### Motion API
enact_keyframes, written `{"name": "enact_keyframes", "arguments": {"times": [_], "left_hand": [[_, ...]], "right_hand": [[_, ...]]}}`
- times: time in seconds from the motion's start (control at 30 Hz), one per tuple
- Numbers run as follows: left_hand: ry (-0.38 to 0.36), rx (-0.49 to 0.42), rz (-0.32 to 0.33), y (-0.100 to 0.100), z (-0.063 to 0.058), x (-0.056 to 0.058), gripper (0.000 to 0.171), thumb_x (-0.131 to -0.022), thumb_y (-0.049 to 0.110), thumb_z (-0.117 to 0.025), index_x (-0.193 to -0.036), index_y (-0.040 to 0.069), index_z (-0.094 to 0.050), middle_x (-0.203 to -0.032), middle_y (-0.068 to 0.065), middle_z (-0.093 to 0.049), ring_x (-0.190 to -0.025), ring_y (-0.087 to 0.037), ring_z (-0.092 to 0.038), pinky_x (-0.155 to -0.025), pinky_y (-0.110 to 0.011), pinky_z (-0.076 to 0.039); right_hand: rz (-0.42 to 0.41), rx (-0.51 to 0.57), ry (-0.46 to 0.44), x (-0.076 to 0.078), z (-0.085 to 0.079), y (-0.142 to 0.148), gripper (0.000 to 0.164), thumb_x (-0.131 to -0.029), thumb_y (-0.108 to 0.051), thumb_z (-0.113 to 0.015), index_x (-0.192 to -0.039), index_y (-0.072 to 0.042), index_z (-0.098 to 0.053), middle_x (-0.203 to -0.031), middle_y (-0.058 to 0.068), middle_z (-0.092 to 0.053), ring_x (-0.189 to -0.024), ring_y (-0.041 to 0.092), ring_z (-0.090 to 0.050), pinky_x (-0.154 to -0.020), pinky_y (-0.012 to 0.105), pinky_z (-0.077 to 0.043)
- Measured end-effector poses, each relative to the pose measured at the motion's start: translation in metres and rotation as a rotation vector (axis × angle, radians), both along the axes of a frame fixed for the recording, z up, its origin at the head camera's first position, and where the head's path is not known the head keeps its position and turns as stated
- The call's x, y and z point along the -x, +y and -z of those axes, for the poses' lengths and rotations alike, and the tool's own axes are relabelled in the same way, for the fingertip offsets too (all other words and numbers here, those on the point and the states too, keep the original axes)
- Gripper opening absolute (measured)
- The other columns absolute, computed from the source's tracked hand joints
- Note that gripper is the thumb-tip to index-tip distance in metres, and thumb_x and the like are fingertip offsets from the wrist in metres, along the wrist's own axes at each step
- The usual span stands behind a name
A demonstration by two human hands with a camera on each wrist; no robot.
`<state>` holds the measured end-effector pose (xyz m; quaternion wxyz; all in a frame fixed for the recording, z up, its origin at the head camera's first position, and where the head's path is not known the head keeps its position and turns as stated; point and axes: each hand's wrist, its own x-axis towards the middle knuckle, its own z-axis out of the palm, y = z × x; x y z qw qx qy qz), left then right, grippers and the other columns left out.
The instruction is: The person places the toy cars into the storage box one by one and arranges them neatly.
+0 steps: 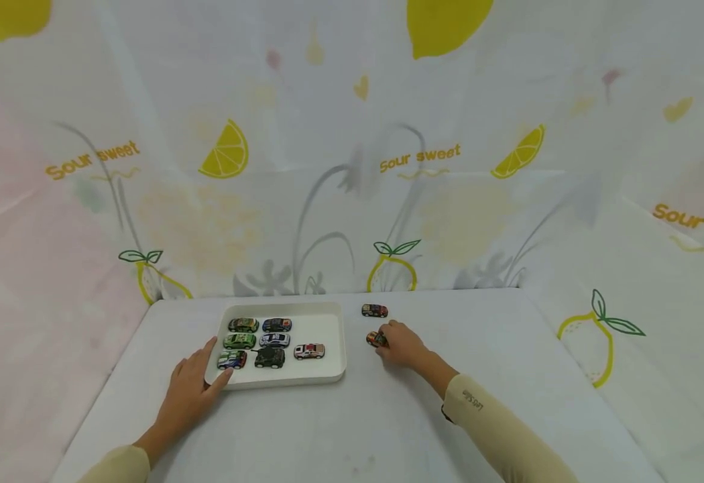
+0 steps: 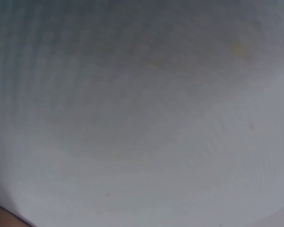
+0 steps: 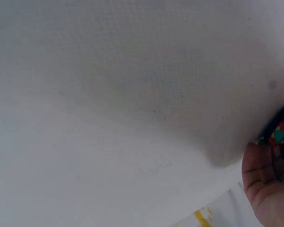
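Note:
My right hand pinches a small orange and dark toy car over the table, right of the tray. In the right wrist view, the curled fingers of the right hand hold the car at the frame's edge. A white tray holds several toy cars, among them a white and red one set apart on the right. At the tray's left front corner rests my left hand, fingers extended along the rim. A red and dark toy car stands on the table behind the right hand.
White cloth covers the table. A lemon-printed sheet hangs behind it and along both sides. Inside the tray, a black toy vehicle and a green car sit close among the others at the left.

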<state>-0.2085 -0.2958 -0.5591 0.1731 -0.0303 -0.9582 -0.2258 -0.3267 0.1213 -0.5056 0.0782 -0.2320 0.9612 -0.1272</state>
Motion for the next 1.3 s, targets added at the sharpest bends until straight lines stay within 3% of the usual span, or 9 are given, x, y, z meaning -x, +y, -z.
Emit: {"name": "enact_keyframes", "arguments": {"times": [0.2,0.37,0.6,1.07,1.3], "left_hand": [[-0.003,-0.004,0.002,0.001,0.005,-0.002,0.076,-0.088,0.045,-0.054,-0.147,0.009,-0.021,-0.133,-0.028,-0.044,-0.122,-0.044,-0.037,-0.1,-0.061,-0.02],[0.026,0.006,0.009,0.003,0.004,-0.003,0.075,-0.088,0.043,-0.056,-0.145,0.007,-0.024,-0.129,-0.027,-0.046,-0.119,-0.043,-0.04,-0.098,-0.061,-0.022],[0.013,0.016,-0.001,0.003,0.0,-0.004,0.075,-0.088,0.044,-0.056,-0.145,0.006,-0.025,-0.126,-0.028,-0.048,-0.118,-0.042,-0.041,-0.098,-0.061,-0.022],[0.014,0.017,-0.006,-0.001,0.0,-0.004,0.076,-0.088,0.045,-0.056,-0.146,0.008,-0.023,-0.129,-0.027,-0.046,-0.12,-0.042,-0.04,-0.099,-0.061,-0.021],[0.02,0.016,-0.005,0.002,-0.001,-0.003,0.075,-0.088,0.044,-0.056,-0.145,0.006,-0.025,-0.127,-0.028,-0.047,-0.118,-0.043,-0.041,-0.097,-0.06,-0.023]], "right_hand": [[0.042,-0.016,0.015,0.001,0.002,-0.002,0.035,-0.082,-0.026,-0.069,-0.109,-0.005,-0.059,-0.098,0.006,-0.058,-0.083,0.016,-0.055,-0.074,0.034,-0.049],[0.06,0.068,0.135,0.002,-0.001,-0.008,0.034,-0.083,-0.022,-0.067,-0.113,-0.007,-0.058,-0.105,0.009,-0.057,-0.091,0.018,-0.058,-0.077,0.035,-0.051],[0.08,0.189,0.271,0.007,-0.016,-0.023,0.032,-0.082,-0.024,-0.068,-0.112,-0.013,-0.061,-0.097,0.003,-0.055,-0.081,0.013,-0.054,-0.066,0.03,-0.049],[0.015,0.265,0.302,0.006,-0.029,-0.071,0.033,-0.083,-0.025,-0.068,-0.112,-0.013,-0.059,-0.101,0.003,-0.057,-0.082,0.014,-0.056,-0.068,0.028,-0.047],[-0.037,0.245,0.304,0.004,-0.021,-0.089,0.032,-0.083,-0.031,-0.068,-0.109,-0.015,-0.059,-0.094,-0.001,-0.058,-0.075,0.009,-0.051,-0.065,0.025,-0.041]]}}
